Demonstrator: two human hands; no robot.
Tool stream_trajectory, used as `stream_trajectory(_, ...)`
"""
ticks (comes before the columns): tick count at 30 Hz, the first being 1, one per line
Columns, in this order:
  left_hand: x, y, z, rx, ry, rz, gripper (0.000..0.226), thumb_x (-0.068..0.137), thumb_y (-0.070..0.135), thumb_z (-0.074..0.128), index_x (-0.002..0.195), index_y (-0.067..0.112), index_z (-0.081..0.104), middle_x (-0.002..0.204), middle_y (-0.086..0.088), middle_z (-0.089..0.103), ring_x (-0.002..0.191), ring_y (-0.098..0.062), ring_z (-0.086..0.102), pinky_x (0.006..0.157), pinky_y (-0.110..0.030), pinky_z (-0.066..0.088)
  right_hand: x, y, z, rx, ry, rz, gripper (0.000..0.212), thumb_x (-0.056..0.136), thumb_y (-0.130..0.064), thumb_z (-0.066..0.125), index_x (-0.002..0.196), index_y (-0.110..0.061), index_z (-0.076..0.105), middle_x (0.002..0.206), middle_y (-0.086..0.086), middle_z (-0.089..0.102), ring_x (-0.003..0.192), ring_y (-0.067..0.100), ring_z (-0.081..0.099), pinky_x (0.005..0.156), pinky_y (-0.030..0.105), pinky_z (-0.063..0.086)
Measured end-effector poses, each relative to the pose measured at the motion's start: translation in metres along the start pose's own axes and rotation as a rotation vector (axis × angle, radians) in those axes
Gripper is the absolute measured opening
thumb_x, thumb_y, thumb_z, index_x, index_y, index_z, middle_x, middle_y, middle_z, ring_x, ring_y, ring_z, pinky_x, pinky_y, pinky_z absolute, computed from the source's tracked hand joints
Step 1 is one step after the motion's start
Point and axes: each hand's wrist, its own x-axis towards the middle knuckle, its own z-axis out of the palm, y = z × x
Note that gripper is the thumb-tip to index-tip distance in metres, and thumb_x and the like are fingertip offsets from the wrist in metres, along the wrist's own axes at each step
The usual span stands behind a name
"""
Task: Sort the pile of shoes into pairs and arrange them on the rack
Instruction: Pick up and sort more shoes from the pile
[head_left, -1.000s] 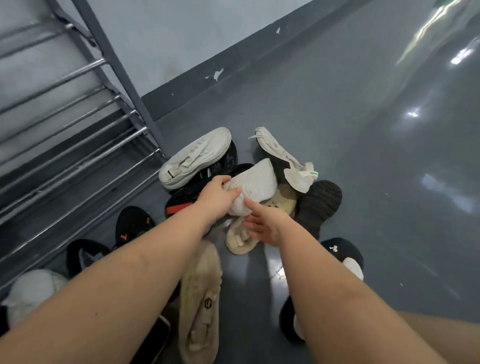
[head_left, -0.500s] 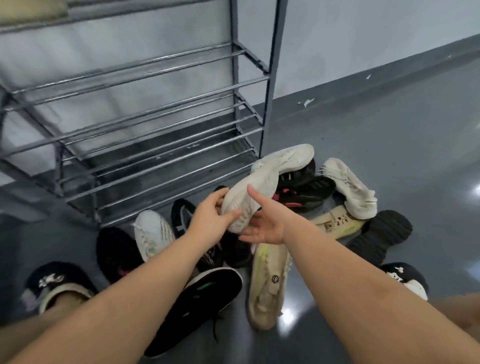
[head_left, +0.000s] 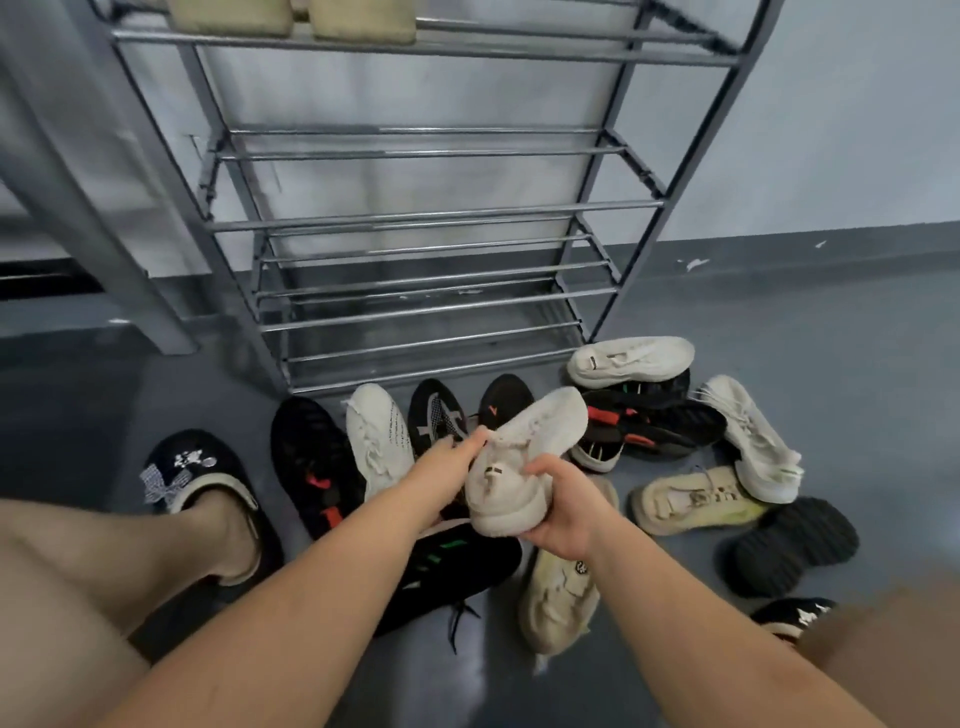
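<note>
Rack (head_left: 415, 218) straight ahead against the wall, lower shelves bare rods, two tan shoes (head_left: 291, 15) on the top shelf.

Floor, left to right: black shoe (head_left: 311, 462) with red marks, white knit shoe (head_left: 376, 441) beside it, then two more black ones toe-up by the rack foot.

Left hand (head_left: 447, 465) pinches the collar edge of the lifted white shoe (head_left: 524, 462), fingers curled on the fabric. Right hand (head_left: 558, 512) grips under the heel, thumb on the upper. Shoe is off the floor, above the pile, toe pointing up-right toward the rack.

Handling guess: light, soft knit upper that folds under the fingers, so the collar is a poor carry point. Foam sole is the stiff part; hold heel or midsole. Not fragile, not slippery.

Its likely mate: either the white knit shoe on the left or the white shoe (head_left: 631, 358) stacked on the black ones at right; can't tell which from here.

Further right: white laced shoe (head_left: 753, 441), cream shoe (head_left: 691, 501), black sole-up shoe (head_left: 795, 545).
</note>
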Motion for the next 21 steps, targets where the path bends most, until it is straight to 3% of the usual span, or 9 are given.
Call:
stream_trajectory(2, 0.001, -0.013, -0.004, -0.265, -0.196, -0.215, 0.052, 0.089, 0.051, 0.049, 0.117, 0.009, 0.058, 0.111, -0.009, 0.065, 0.094, -0.024, 0.063, 0.073, -0.035, 0.052, -0.001, 0.002, -0.004, -0.058, -0.074, 0.030, 0.036, 0.081, -0.008, 0.039, 0.108, -0.004, 0.064, 0.100, 0.018, 0.071, 0.086, 0.032, 0.071, 0.069, 0.039, 0.059)
stream_trajectory(4, 0.005, -0.028, -0.008, -0.377, -0.257, -0.233, 0.033, 0.092, 0.041, 0.049, 0.100, 0.012, 0.063, 0.098, -0.006, 0.068, 0.086, -0.020, 0.063, 0.066, -0.031, 0.051, -0.001, 0.002, -0.007, -0.116, -0.103, 0.050, 0.038, 0.080, -0.006, 0.039, 0.109, -0.006, 0.064, 0.099, 0.016, 0.072, 0.085, 0.030, 0.071, 0.069, 0.038, 0.058)
stream_trajectory(7, 0.008, -0.039, -0.013, -0.385, -0.226, -0.182, 0.021, 0.092, 0.029, 0.054, 0.099, 0.012, 0.064, 0.091, -0.002, 0.070, 0.085, -0.016, 0.064, 0.067, -0.028, 0.051, 0.001, 0.004, -0.015, -0.258, -0.026, 0.075, 0.030, 0.084, -0.004, 0.048, 0.110, -0.009, 0.064, 0.099, 0.009, 0.072, 0.088, 0.024, 0.068, 0.075, 0.037, 0.055)
stream_trajectory(11, 0.010, -0.046, -0.018, -0.359, -0.265, -0.149, 0.011, 0.091, 0.018, 0.056, 0.098, 0.015, 0.064, 0.091, -0.002, 0.071, 0.087, -0.018, 0.065, 0.074, -0.030, 0.052, 0.006, 0.007, -0.032, -0.401, 0.058, 0.021, 0.018, 0.091, -0.012, 0.055, 0.106, -0.018, 0.063, 0.095, 0.001, 0.068, 0.088, 0.017, 0.062, 0.067, 0.034, 0.053)
stream_trajectory(14, 0.009, -0.051, -0.018, -0.344, -0.274, -0.155, 0.015, 0.093, 0.016, 0.054, 0.105, 0.015, 0.061, 0.095, -0.002, 0.070, 0.088, -0.018, 0.065, 0.073, -0.031, 0.053, 0.009, 0.009, -0.038, -0.412, 0.080, 0.012, 0.016, 0.089, -0.022, 0.061, 0.105, -0.022, 0.066, 0.099, 0.000, 0.069, 0.094, 0.020, 0.062, 0.068, 0.036, 0.055)
stream_trajectory(17, 0.008, -0.054, -0.019, -0.333, -0.269, -0.159, 0.028, 0.091, 0.016, 0.057, 0.119, 0.014, 0.055, 0.104, -0.004, 0.068, 0.094, -0.020, 0.065, 0.074, -0.033, 0.054, 0.014, 0.014, -0.039, -0.423, 0.085, -0.001, 0.017, 0.091, -0.015, 0.059, 0.103, -0.024, 0.066, 0.098, 0.000, 0.071, 0.092, 0.020, 0.064, 0.064, 0.035, 0.056)
stream_trajectory(21, 0.007, -0.054, -0.023, -0.337, -0.291, -0.167, 0.028, 0.087, 0.022, 0.062, 0.114, 0.017, 0.058, 0.099, -0.001, 0.071, 0.093, -0.019, 0.066, 0.074, -0.034, 0.055, 0.020, 0.017, -0.036, -0.407, 0.082, 0.000, 0.017, 0.094, -0.012, 0.054, 0.102, -0.022, 0.065, 0.093, -0.001, 0.072, 0.087, 0.018, 0.065, 0.059, 0.033, 0.055)
